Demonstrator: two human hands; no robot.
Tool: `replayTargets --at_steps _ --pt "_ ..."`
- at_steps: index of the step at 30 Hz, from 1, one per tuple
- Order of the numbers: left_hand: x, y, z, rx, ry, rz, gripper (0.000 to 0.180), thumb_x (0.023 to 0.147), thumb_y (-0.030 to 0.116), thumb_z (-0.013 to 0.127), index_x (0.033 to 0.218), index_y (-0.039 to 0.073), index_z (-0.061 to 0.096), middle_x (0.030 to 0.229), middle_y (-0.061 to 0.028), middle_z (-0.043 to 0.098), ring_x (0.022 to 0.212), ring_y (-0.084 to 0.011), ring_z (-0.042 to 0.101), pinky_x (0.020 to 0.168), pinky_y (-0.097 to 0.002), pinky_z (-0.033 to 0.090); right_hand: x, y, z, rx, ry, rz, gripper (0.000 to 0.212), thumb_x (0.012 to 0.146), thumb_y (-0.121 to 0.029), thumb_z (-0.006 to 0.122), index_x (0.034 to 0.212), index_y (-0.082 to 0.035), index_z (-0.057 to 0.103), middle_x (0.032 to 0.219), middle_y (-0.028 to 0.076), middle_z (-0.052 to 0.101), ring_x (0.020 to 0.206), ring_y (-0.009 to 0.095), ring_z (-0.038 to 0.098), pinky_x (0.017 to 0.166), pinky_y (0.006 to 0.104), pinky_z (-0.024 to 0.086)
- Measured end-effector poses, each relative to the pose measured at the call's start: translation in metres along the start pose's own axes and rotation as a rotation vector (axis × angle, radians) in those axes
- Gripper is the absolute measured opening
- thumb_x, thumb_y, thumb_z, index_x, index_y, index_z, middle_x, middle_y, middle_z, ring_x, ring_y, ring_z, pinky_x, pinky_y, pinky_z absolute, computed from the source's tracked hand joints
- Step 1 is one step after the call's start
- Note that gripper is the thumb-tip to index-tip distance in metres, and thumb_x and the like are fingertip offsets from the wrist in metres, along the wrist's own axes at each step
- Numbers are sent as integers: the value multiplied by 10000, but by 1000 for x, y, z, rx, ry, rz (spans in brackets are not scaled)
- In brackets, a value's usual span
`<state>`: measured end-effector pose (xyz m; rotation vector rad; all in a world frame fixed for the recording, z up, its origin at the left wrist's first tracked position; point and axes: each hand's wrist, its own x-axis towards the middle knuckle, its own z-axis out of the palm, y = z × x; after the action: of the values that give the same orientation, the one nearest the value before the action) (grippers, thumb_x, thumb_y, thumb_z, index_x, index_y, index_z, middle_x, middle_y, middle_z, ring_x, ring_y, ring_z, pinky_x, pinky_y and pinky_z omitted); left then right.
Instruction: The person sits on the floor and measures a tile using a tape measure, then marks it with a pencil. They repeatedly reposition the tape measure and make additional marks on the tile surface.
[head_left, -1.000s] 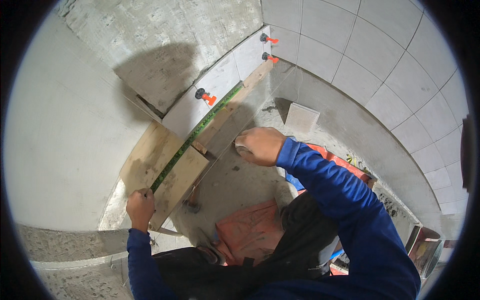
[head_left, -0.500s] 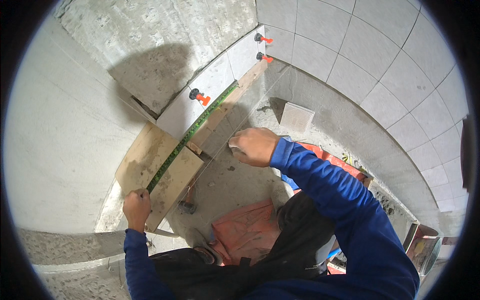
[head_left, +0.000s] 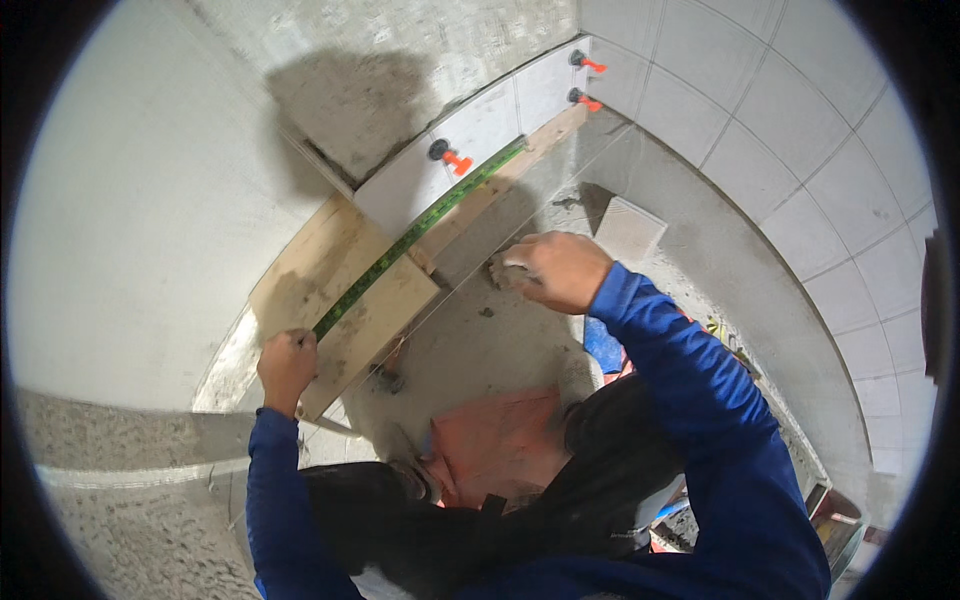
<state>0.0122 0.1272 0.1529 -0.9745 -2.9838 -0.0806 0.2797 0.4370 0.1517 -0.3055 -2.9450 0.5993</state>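
Observation:
My left hand [head_left: 288,370] is closed around the near end of a green tape measure [head_left: 385,258] with dark markings. Its blade runs out across a pale board [head_left: 375,325] and along the lower edge of a row of white tiles [head_left: 395,195], reaching up to the right. My right hand [head_left: 565,270] hovers in front of the tiled strip, beside a thin string [head_left: 462,285]. Its fingers are curled together, and whatever may be in them is hidden and blurred. Orange-and-black tile levelling clips [head_left: 455,160] sit on the tile joints.
A wooden batten [head_left: 540,145] lies under the tile row. Grey tiles [head_left: 790,150] cover the right wall, with a loose square tile [head_left: 632,228] below. A hammer [head_left: 392,375] and a red sheet [head_left: 495,435] lie on the floor, near my legs. A bucket [head_left: 845,540] stands at lower right.
The whole view has shifted, so the tiles and board appear farther right and higher. My left hand keeps its grip on the tape measure; my right hand's fingers look slightly turned.

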Motion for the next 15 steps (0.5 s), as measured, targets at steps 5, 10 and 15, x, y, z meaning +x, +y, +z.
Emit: replayTargets --at_steps 5,10,15 --pt "0 0 0 -17 36 16 293 882 332 552 902 110 743 787 -194 680 782 -385 670 716 -474 524 -1 0 -2 -8 -4 12 317 822 -245 642 1073 -53 651 998 172 659 931 384 631 812 468 517" --pt "1 0 -1 1 1 -18 285 883 329 553 908 120 745 789 -183 685 785 -379 671 721 -459 535 -1 -1 -3 -18 27 -4 283 850 -277 599 1024 -64 664 985 180 674 927 380 643 807 482 524" --pt "3 2 -2 -19 -23 -34 257 847 299 569 909 137 758 838 -176 697 805 -382 675 742 -450 542 0 -1 -2 0 39 -43 262 851 -262 591 1000 -58 662 972 175 670 918 379 643 797 480 525"
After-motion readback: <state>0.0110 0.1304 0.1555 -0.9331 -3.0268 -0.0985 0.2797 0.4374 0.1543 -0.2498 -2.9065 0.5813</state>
